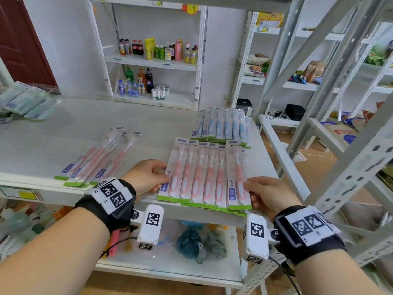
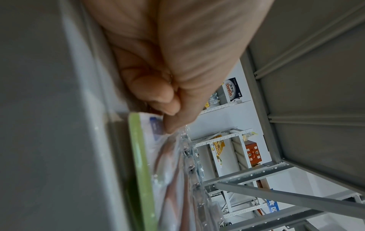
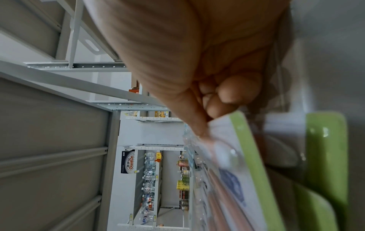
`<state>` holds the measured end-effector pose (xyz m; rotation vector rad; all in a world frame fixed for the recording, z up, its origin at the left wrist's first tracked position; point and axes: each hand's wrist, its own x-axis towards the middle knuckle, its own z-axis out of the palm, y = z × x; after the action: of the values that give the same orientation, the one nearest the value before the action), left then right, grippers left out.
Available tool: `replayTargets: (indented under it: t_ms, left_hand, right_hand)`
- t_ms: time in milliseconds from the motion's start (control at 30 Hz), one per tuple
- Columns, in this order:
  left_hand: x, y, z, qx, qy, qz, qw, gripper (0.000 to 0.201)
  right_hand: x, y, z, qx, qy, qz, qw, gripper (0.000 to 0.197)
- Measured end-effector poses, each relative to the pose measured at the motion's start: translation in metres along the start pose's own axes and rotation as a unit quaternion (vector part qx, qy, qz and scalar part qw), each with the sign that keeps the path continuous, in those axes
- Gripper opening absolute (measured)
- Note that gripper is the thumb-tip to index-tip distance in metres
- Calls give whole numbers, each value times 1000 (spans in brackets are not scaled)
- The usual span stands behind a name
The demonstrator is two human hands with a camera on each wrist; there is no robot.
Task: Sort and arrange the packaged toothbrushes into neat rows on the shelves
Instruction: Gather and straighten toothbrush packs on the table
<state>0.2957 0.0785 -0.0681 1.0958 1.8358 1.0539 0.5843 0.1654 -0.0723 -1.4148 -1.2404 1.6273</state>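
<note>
A row of several pink packaged toothbrushes (image 1: 204, 175) lies fanned out on the white shelf (image 1: 63, 145), near its front edge. My left hand (image 1: 148, 175) pinches the left edge of the leftmost pack (image 2: 156, 129). Gripping the right edge of the rightmost pack (image 3: 233, 140) is my right hand (image 1: 263, 194), thumb on top. Behind this row lies a row of blue toothbrush packs (image 1: 223, 126). A looser pile of pink packs (image 1: 100, 160) sits to the left.
Greenish packs (image 1: 23, 101) are heaped at the shelf's far left. Bath sponges (image 1: 200, 241) lie on the lower shelf. A grey metal upright (image 1: 350, 171) stands close on the right. Shelves with bottles (image 1: 157, 50) line the back wall.
</note>
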Motion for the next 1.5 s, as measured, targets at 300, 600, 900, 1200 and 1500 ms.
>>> replayTargets:
  t_ms: [300,600,900,1200,1500]
  left_hand:
    - [1,-1,0,20,-4,8,1000,39]
    - [-1,-1,0,23,-17,10,1000,40]
    - [-1,-3,1,19,-11,13,1000,41]
    - [-3,0,-1,29,-20,18,999,40]
    - [-6,3,-4,37,-34,35,998,40]
  right_hand:
    - [6,6,1,-52,34,-32,998,8]
    - [4,7,5,-73,50,-53,995,7]
    - [-2,3,12,-115,53,-90,988,50]
    - [-9,-1,20,-200,63,-100,973,57]
    - [-19,-8,26,-235,86,-99,963,57]
